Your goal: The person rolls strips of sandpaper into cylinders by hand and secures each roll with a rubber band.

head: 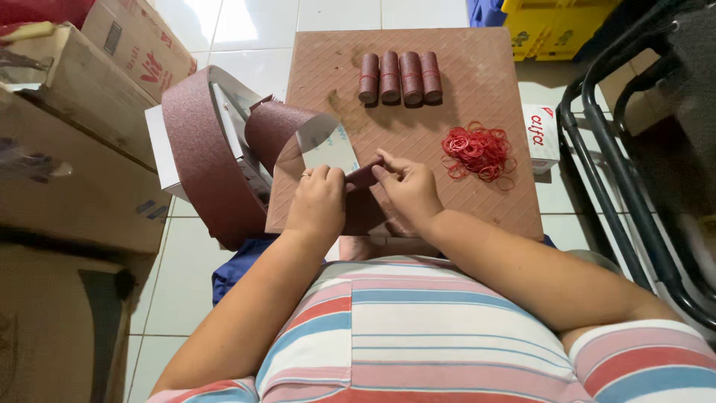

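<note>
My left hand and my right hand both pinch the end of a dark red sandpaper strip over a reddish-brown board. The strip curls back to the left, showing its white backing, and runs on into a big loose coil of sandpaper. Several finished small sandpaper rolls, each bound with a rubber band, lie side by side at the far end of the board. A pile of red rubber bands sits just right of my right hand.
Cardboard boxes are stacked along the left. A small white box lies on the tiled floor right of the board. A black metal chair frame stands at the right, yellow crates at the top right.
</note>
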